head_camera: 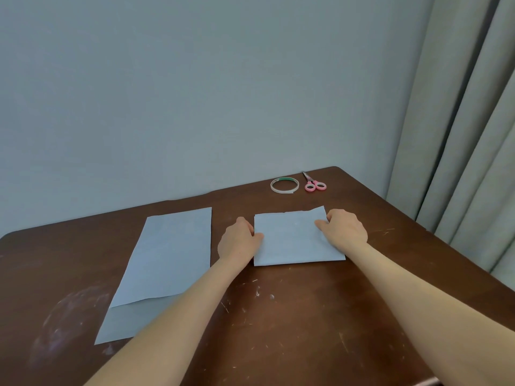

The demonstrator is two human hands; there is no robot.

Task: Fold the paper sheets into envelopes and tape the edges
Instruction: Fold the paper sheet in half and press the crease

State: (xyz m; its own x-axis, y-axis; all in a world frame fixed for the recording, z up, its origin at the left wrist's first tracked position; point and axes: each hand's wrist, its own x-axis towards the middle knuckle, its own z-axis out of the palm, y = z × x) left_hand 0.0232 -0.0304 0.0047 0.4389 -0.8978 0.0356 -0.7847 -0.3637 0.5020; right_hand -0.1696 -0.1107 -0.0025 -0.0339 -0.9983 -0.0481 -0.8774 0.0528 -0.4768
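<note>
Folded sheet (295, 240) lies flat on counter (292, 316), center-right. Left hand (239, 240) curled at its left edge, thumb on the paper; fingers hidden, grip unclear. Right hand (345, 228) pinches the far right corner, covering it. Flat sheets (167, 263) at left, partly under left forearm. Tape (284, 185) & scissors (314, 183) far back; detail too small.

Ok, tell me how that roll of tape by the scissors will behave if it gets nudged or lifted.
The tape roll lies flat on the table, so a nudge would probably slide it, not roll it. It looks like a thin, nearly used-up ring, so likely very light. Set on edge, it could roll toward the scissors.
</note>
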